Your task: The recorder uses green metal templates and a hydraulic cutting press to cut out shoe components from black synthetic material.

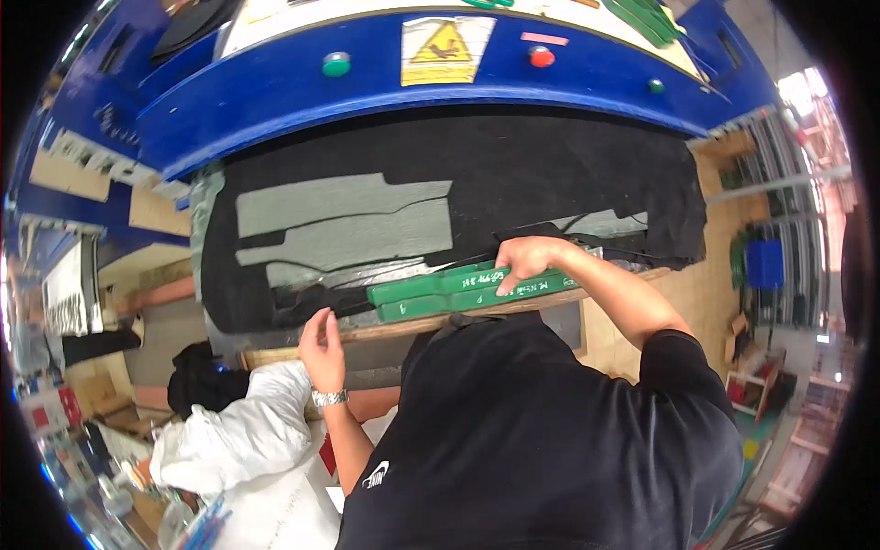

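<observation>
A long green cutting die [472, 291] with white handwriting lies along the near edge of the work surface, right in front of me. My right hand [532, 259] is closed over its far edge, thumb towards me and fingers partly hidden. Off the die's left end, my left hand [321, 348] is raised with nothing in it, its fingers loosely apart. Beneath and beyond the die spreads a black sheet of material [550, 156]. Long cut-out gaps in it show the grey-green board [344, 225] underneath, and narrow black strips remain between the gaps.
Across the far side runs a blue machine beam [275, 96] with a green button [336, 64], a red button [542, 57] and a yellow warning sign [446, 50]. A person in white [243, 426] is close on my left. Racks [779, 192] stand at the right.
</observation>
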A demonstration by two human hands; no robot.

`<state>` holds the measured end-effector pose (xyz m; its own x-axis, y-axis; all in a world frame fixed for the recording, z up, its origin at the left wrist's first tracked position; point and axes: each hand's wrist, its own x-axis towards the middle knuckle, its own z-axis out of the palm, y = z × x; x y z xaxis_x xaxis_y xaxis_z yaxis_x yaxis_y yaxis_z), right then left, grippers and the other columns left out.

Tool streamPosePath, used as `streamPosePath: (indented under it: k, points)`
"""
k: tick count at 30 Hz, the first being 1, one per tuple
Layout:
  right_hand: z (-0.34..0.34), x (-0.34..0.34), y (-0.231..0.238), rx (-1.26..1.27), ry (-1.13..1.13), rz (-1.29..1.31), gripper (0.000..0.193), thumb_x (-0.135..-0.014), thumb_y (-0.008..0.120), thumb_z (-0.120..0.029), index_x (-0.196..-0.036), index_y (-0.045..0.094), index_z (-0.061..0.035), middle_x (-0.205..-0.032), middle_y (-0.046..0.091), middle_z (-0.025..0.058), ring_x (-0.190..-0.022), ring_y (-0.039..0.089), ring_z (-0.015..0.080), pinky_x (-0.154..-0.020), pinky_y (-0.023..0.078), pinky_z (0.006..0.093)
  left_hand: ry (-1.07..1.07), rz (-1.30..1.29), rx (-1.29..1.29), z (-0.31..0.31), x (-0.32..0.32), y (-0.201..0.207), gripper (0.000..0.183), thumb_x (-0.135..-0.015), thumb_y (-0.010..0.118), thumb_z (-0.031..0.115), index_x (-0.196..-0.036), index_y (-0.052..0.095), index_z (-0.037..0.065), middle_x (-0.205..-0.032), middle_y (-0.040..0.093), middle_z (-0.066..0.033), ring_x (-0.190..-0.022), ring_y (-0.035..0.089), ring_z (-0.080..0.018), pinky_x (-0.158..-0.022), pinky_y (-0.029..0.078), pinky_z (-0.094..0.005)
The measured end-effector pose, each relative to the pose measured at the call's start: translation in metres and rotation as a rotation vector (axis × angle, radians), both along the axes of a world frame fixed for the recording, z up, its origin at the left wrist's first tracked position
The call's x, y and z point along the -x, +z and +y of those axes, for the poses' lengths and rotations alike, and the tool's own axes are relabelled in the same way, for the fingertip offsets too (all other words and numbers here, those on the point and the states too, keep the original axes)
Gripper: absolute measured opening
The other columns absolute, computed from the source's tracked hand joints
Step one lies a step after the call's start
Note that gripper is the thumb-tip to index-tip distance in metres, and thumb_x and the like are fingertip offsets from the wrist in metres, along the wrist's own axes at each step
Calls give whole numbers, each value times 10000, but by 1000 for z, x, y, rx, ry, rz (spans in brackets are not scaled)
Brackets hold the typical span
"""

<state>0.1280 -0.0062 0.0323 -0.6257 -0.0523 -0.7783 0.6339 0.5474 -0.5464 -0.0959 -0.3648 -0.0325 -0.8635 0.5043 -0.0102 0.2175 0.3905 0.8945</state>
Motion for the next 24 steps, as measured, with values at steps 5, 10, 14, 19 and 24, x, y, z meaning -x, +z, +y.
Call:
streamPosePath:
  k: [5, 10, 14, 19, 24]
  points:
    - [-4, -6, -4, 24, -7, -30, 345, -810, 823, -332, -1001, 764, -51, -806, 739, 114, -764, 694, 198, -713, 525, 378, -110, -112, 13, 44, 8, 14, 210, -999, 633, 126, -1142, 677, -21, -1035, 734, -91, -955, 684, -131, -827, 523, -264]
    - [-4, -17, -8, 9, -52, 108, 342, -809, 814, -313, -1010, 745, -46, -846, 736, 142, -828, 711, 274, -742, 523, 408, -353, -18, 20, 79, 3, 25, 187, -977, 656, 92, -1123, 691, -20, -1039, 737, -91, -913, 682, -114, -824, 539, -269]
    - [-3, -23, 6, -57, -105, 193, 393, -802, 813, -355, -996, 718, -27, -850, 723, 156, -861, 705, 317, -751, 519, 440, -357, -422, -49, 90, -9, 29, 228, -984, 652, 87, -1182, 656, -26, -1083, 733, -103, -980, 684, -132, -874, 533, -270]
    - [2, -36, -4, -67, -139, 351, 296, -883, 729, -293, -932, 667, -7, -812, 677, 182, -857, 678, 370, -747, 515, 454, -303, -466, -10, 93, -25, 22, 275, -1006, 637, 160, -1238, 639, 11, -1119, 727, -98, -1034, 689, -171, -873, 540, -283]
    - [2, -44, 23, -202, -114, 546, 248, -905, 685, -228, -845, 637, 8, -890, 674, 198, -914, 660, 415, -774, 515, 506, 7, -437, -113, 96, -35, 35, 233, -1015, 626, 183, -1173, 660, 15, -1038, 734, -85, -964, 697, -156, -809, 551, -286]
